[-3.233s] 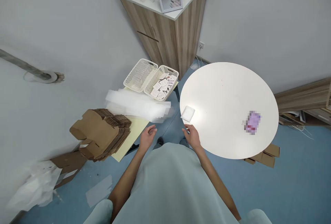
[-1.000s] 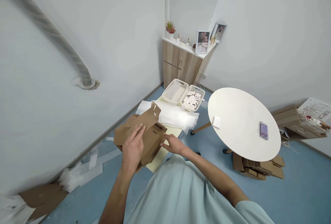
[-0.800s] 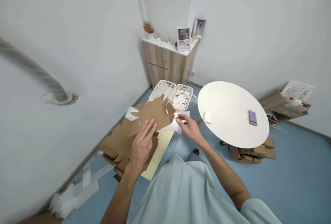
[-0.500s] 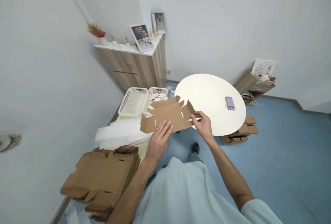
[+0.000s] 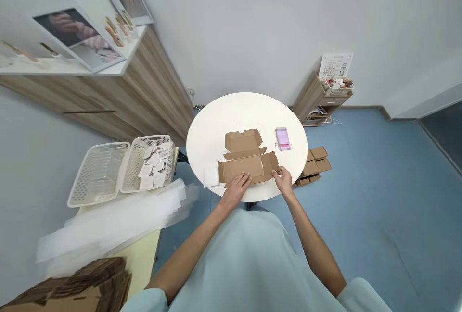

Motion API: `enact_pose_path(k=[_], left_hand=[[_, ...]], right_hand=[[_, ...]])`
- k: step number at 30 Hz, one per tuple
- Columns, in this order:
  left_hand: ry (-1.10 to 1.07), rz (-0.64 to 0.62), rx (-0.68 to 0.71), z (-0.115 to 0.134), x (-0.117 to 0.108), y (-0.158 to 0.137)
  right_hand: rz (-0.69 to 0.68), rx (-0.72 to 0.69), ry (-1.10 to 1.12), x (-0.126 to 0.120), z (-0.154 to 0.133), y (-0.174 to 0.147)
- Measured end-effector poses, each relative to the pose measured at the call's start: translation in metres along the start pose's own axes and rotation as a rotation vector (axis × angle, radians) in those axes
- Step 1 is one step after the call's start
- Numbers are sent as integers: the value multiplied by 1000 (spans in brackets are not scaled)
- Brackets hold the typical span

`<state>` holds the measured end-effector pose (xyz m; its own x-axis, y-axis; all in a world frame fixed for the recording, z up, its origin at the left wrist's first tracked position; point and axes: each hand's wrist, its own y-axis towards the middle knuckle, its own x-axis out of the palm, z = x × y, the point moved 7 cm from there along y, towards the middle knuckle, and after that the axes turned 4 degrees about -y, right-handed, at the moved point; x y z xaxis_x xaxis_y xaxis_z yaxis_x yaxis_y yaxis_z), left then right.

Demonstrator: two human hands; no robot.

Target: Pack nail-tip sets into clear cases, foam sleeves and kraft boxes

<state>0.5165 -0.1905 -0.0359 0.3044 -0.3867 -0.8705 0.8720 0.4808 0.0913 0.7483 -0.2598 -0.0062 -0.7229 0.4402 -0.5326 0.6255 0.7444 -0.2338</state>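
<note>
With the carton (image 5: 241,167) unfolded on the round table (image 5: 212,122), the left hand (image 5: 235,189) lies across its near edge, fingers extended on top; whether the thumb grips beneath cannot be told. The right hand (image 5: 283,180) grasps the right end flap between thumb and fingers. A white packet (image 5: 211,176) sits just beside the carton's left end; a purple item (image 5: 283,139) — blurred by pixelation — lies to its right. On the yellow table (image 5: 142,256), left of the person, are white sheets (image 5: 111,223), a cardboard stack (image 5: 84,290) and two baskets — the right basket (image 5: 126,177) contains cards (image 5: 154,164).
</note>
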Motion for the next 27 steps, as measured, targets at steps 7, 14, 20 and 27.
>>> enact_pose_path(k=[7, 14, 20, 27], left_hand=[[-16, -221, -83, -6, 71, 43], [-42, -248, -194, -20, 88, 34], [-94, -156, -330, -50, 65, 14], [-83, -166, -348, -49, 43, 15]], right_hand=[[-82, 150, -163, 8, 77, 45], [-75, 68, -295, 7, 83, 67], [-217, -189, -366, 32, 24, 103], [-434, -91, -518, 81, -1, 124]])
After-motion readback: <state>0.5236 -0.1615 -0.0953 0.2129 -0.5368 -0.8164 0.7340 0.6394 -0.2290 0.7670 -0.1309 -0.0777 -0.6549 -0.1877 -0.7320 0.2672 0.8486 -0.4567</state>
